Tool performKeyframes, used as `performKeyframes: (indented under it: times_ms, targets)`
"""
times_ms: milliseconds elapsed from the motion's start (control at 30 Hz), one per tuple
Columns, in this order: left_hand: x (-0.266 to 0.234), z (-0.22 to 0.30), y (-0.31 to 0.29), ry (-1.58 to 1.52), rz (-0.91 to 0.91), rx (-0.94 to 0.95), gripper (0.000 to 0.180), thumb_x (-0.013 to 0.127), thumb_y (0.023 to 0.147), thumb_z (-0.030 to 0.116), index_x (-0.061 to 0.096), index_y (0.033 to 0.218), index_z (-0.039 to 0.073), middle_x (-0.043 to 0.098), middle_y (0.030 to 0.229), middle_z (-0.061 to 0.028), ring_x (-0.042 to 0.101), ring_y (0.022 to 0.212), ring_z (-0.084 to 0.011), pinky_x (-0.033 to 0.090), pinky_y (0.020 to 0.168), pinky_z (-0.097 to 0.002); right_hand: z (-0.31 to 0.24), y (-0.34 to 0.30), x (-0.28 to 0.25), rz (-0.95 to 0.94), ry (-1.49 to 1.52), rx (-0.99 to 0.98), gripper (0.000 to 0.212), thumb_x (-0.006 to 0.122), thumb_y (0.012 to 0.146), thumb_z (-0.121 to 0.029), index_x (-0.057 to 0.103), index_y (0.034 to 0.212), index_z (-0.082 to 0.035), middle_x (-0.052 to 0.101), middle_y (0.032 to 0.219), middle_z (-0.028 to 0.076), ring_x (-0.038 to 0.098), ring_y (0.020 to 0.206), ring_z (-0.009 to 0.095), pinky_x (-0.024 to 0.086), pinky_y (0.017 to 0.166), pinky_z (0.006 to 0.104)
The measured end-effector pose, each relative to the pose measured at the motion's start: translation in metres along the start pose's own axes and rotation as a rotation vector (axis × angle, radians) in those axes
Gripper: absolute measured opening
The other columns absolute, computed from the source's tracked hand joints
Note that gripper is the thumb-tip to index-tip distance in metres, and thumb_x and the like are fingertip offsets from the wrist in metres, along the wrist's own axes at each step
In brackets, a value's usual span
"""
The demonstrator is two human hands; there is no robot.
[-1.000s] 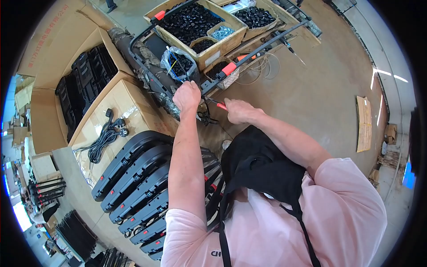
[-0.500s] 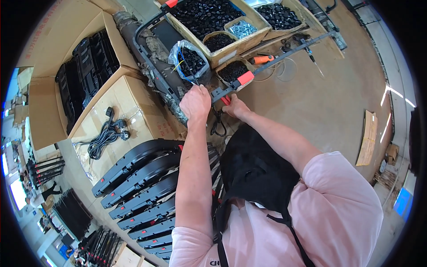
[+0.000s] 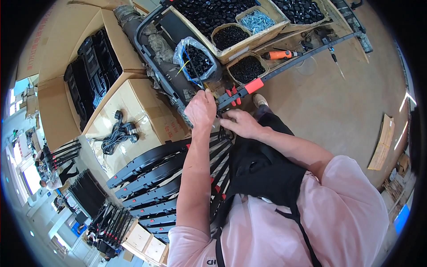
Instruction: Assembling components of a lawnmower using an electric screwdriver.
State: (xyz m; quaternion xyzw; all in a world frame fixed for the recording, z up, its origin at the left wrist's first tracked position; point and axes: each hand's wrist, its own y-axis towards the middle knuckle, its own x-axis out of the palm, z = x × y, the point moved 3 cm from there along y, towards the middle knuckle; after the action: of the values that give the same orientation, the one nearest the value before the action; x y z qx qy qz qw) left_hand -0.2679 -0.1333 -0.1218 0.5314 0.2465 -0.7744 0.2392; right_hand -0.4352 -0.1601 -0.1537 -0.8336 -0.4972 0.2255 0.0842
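Note:
My left hand (image 3: 202,109) is closed at the corner of a dark metal frame (image 3: 280,66), gripping a thin black cable (image 3: 194,67). Blue and yellow wires fan out above that fist. Close beside it, just below the rail, my right hand (image 3: 243,124) has its fingers bent around a dark hanging cord (image 3: 222,132); the fingertips are partly hidden. Red-handled pliers (image 3: 234,96) rest by the rail, touched by neither hand. A clear plastic bag of small black parts (image 3: 196,61) stands inside the frame, beyond my left hand.
Boxes hold black parts (image 3: 247,70) and silver screws (image 3: 256,21). An orange-handled tool (image 3: 280,54) lies behind the rail. To the left are a carton of black mouldings (image 3: 94,71) and a coiled power cord (image 3: 119,137). Black curved covers (image 3: 149,167) stand in a row below.
My right hand has let go of the red-handled pliers and moved down to the dark cord below the rail. My left hand keeps its grip. The whole view has shifted slightly.

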Motion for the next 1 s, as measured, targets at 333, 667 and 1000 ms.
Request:
performKeyframes:
  times_ms: [333, 667, 1000]
  targets:
    - [0.005, 0.005, 0.003, 0.028, -0.015, -0.052, 0.042, 0.051, 0.105, 0.035, 0.067, 0.083, 0.003, 0.072, 0.083, -0.0245, 0.070, 0.077, -0.0461, 0.054, 0.072, -0.0558, -0.002, 0.020, 0.010, 0.069, 0.287, 0.127, 0.031, 0.058, 0.100, -0.027, 0.076, 0.091, -0.004, 0.074, 0.083, 0.015, 0.073, 0.082, 0.029, 0.053, 0.075, 0.0414]
    - [0.001, 0.008, -0.002, -0.108, 0.167, -0.048, 0.034, 0.064, 0.101, 0.036, 0.067, 0.084, 0.006, 0.070, 0.079, -0.0187, 0.070, 0.072, -0.0416, 0.055, 0.068, -0.0543, 0.003, 0.025, -0.020, -0.281, -0.035, -0.062, 0.038, 0.061, 0.098, -0.038, 0.073, 0.103, -0.002, 0.072, 0.095, 0.023, 0.071, 0.096, 0.041, 0.054, 0.083, 0.0499]
    - [-0.154, -0.112, 0.103, -0.115, 0.675, -0.240, 0.021, 0.066, 0.099, 0.026, 0.073, 0.102, 0.006, 0.071, 0.097, -0.0184, 0.068, 0.087, -0.0393, 0.054, 0.078, -0.0487, -0.043, -0.024, -0.139, -0.623, -0.071, 0.024, 0.037, 0.065, 0.099, -0.028, 0.073, 0.126, -0.004, 0.078, 0.115, 0.014, 0.074, 0.105, 0.024, 0.057, 0.095, 0.0366]
